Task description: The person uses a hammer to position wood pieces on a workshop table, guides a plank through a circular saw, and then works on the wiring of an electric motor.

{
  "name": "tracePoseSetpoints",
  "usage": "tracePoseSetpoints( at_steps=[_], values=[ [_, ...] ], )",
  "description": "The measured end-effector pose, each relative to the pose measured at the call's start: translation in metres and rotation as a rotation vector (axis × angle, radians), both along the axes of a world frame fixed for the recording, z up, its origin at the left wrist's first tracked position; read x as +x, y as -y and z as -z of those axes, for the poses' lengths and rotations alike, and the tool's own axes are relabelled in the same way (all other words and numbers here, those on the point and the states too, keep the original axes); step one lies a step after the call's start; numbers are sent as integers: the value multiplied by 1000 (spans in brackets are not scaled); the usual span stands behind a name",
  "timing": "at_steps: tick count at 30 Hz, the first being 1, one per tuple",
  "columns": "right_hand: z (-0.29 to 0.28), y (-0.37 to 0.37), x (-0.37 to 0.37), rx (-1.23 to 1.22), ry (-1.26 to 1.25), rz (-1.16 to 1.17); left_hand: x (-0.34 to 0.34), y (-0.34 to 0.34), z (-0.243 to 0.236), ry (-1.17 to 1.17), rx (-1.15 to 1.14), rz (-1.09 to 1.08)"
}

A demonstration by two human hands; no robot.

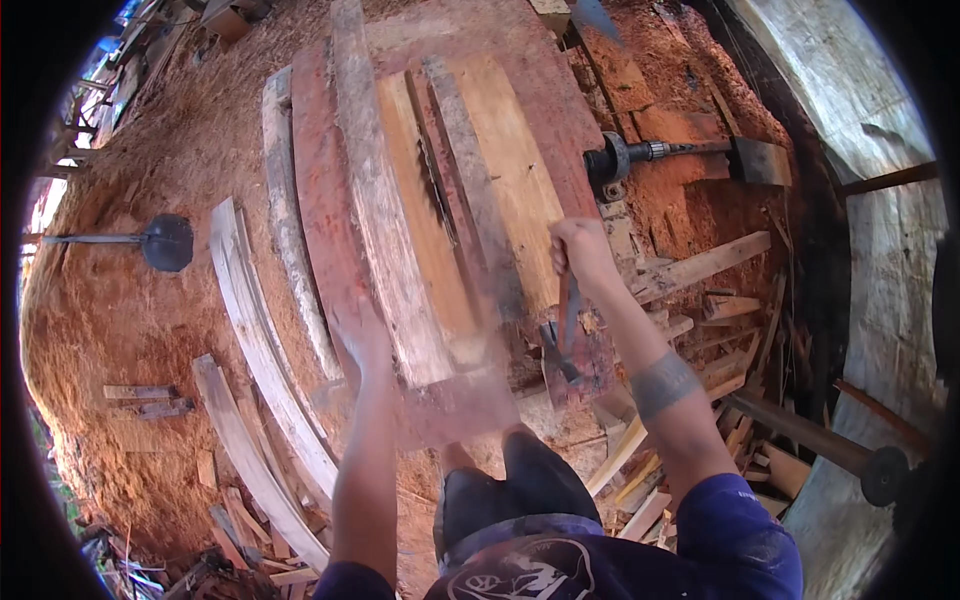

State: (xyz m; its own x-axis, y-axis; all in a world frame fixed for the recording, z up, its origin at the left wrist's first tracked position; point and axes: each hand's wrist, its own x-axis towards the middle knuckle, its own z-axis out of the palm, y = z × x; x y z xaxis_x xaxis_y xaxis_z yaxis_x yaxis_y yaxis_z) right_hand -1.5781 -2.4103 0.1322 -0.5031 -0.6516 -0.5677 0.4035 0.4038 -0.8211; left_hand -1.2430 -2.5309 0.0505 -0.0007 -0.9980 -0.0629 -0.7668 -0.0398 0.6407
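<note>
My right hand (585, 252) is closed around the handle of a hammer (566, 318), whose dark head hangs down near the table's front right corner. My left hand (362, 335) is smeared by motion over the left side of the dusty red table (318, 150), close to a long rough-edged plank (380, 200); its fingers cannot be made out. Right of that plank lie a tan board (440, 270) and a wider pale board (505, 130) with a dark, rough edge. A dark jagged strip (437, 190) shows in the gap between the boards.
Bark-edged slabs (290, 220) and long curved offcuts (262, 340) lie left of the table. A round dark disc on a rod (167, 243) stands farther left. At right are a shaft with a collar (620, 153), scrap wood (700, 270) and a metal sheet (870, 300). Sawdust covers the ground.
</note>
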Motion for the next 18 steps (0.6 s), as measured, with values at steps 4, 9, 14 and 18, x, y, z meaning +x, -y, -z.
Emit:
tracePoseSetpoints(
  at_steps=[4,9,14,18],
  values=[
    [80,39,-45,-183,-483,-169,26,-108,4,-407,376,-193],
    [23,63,26,-200,-386,-92,48,-161,12,-1039,714,-692],
    [-52,-64,58,-367,-312,23,4,-158,-21,-1168,896,-704],
    [-46,-48,63,-422,-254,79,20,-159,-3,-1144,938,-678]
  ],
)
